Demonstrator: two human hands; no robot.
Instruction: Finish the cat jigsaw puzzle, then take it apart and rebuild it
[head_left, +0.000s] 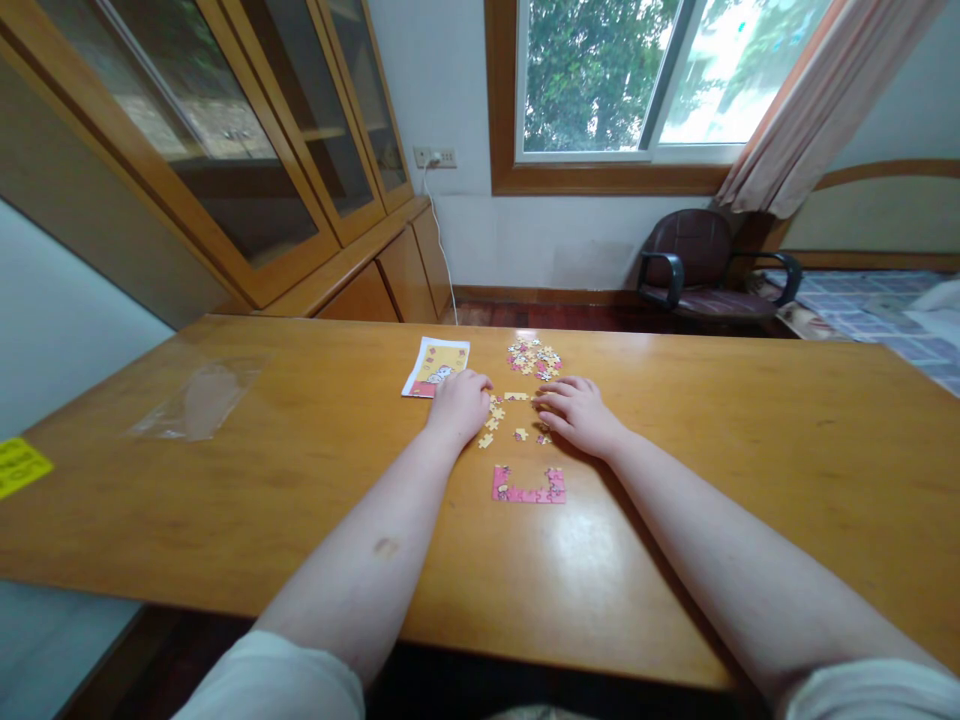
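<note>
My left hand (459,405) rests on the table beside loose yellow jigsaw pieces (492,424), its fingers loosely bent, partly apart and holding nothing that I can see. Across from it, my right hand (579,413) lies with fingers spread over a few pieces, which it partly hides. Between the hands are a short joined yellow strip (516,397) and a single piece (520,434). Nearer to me sits a joined pink puzzle section (529,495), U-shaped with its gap facing away. A heap of mixed pieces (534,358) lies beyond the hands.
A picture sheet (442,362) lies just behind my left hand. Farther left on the wooden table (337,450) are a clear plastic bag (199,400) and a yellow label (22,467). A glass-door cabinet (300,130) and an armchair (690,255) stand beyond the table.
</note>
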